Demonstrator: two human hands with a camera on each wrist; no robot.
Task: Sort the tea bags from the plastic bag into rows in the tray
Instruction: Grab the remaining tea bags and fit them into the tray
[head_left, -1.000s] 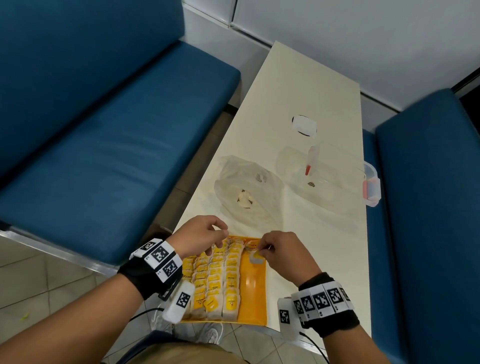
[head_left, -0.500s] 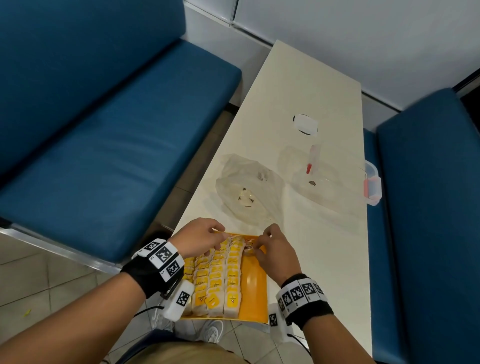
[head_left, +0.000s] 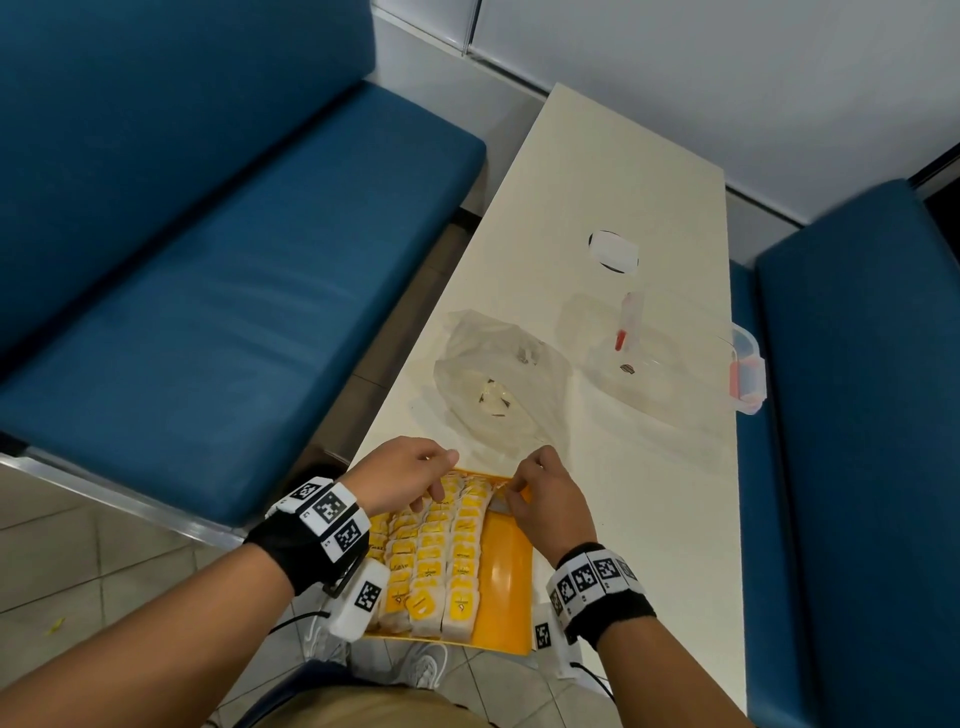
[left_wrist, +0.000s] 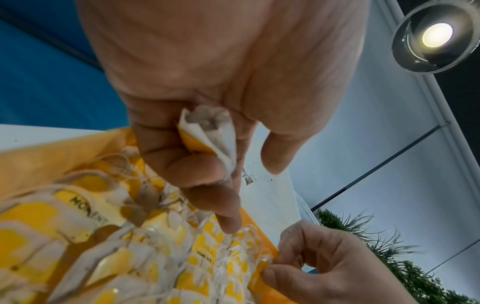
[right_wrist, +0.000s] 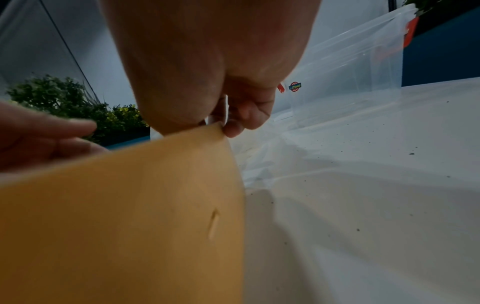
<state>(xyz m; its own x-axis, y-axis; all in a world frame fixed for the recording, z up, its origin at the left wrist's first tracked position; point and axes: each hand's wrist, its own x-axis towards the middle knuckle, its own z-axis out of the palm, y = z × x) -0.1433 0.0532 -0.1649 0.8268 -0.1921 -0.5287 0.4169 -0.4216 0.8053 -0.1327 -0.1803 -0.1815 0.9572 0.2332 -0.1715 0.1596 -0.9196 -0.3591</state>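
An orange tray (head_left: 506, 582) lies at the table's near edge, with three rows of yellow-tagged tea bags (head_left: 431, 551) filling its left part. My left hand (head_left: 410, 470) is over the far left end of the rows. In the left wrist view its curled fingers grip a crumpled tea bag (left_wrist: 207, 131) against the palm while one fingertip touches the rows. My right hand (head_left: 545, 493) pinches a tea bag (left_wrist: 262, 265) at the far end of the right row. A clear plastic bag (head_left: 498, 384) lies just beyond the tray with one tea bag (head_left: 493, 402) inside.
A clear lidded container (head_left: 670, 358) with red clips stands to the right of the bag. A small white round object (head_left: 613, 251) lies farther back. The narrow cream table (head_left: 649, 545) is flanked by blue benches on both sides.
My right hand has carried its tea bag left and forward from over the tray's bare strip to the far end of the right row. The left hand has barely shifted.
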